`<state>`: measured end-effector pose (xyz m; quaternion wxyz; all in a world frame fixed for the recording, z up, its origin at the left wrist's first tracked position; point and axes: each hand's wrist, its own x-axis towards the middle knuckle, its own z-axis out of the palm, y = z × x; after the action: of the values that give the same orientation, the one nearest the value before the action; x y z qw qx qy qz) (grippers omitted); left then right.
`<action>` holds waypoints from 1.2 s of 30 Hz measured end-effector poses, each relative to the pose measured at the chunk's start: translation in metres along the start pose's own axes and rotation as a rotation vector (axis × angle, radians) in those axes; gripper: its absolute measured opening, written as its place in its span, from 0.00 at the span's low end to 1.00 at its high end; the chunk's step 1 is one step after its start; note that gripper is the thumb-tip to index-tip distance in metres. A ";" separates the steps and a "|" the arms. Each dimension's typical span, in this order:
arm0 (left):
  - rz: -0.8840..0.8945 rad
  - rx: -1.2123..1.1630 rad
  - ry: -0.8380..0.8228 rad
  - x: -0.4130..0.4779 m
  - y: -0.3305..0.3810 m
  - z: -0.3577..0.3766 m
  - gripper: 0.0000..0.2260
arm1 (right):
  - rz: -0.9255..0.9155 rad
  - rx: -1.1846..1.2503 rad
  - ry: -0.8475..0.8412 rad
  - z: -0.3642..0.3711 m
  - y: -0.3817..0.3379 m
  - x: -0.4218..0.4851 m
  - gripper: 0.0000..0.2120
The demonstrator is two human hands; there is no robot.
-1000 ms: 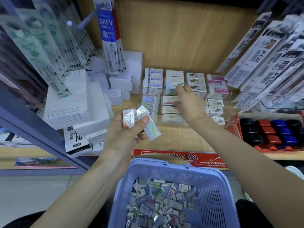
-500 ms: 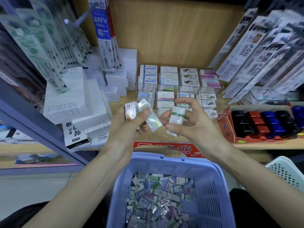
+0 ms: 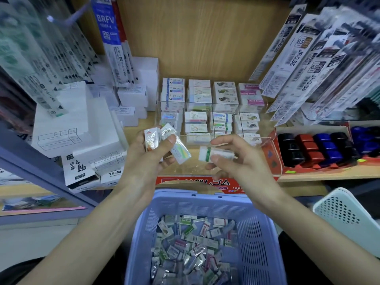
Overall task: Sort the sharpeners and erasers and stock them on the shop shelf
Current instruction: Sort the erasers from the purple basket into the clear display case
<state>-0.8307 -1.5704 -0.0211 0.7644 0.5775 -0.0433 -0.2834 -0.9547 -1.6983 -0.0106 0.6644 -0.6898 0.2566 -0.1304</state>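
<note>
Pinching a green-banded white eraser [image 3: 211, 154] between thumb and curled fingers, the right hand [image 3: 236, 161] holds it sideways just above the front of the shelf [image 3: 329, 174], probably so its label can be matched to a stack. The left hand [image 3: 144, 161] grips a fan of wrapped erasers [image 3: 176, 148] with the thumb pressed across them, apparently as a reserve to be drawn off singly.

Beyond the hands, sorted erasers [image 3: 196, 120] stand stacked by design in a clear divided rack [image 3: 267, 138]. Below, a purple basket [image 3: 197, 195] holds the loose unsorted stock [image 3: 191, 243]. At right, a red tray [image 3: 273, 159] carries black, red and blue blocks [image 3: 320, 149], probably sharpeners.

Hanging refill packs [image 3: 308, 58] lean in overhead and narrow the approach to the rear rows. White boxes [image 3: 72, 124] crowd the left side.
</note>
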 end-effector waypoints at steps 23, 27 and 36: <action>-0.044 0.060 -0.008 0.010 -0.015 0.021 0.12 | 0.067 -0.075 0.429 -0.046 0.026 0.057 0.18; -0.052 0.064 -0.006 0.012 -0.014 0.022 0.11 | 0.102 0.092 0.304 -0.045 0.022 0.053 0.28; -0.057 0.062 -0.008 0.012 -0.013 0.022 0.12 | 0.163 0.160 0.349 -0.045 0.017 0.053 0.13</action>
<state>-0.8341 -1.5976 -0.0293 0.7376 0.6008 -0.0385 -0.3057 -0.9369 -1.7643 -0.0323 0.6708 -0.5788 0.4116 -0.2136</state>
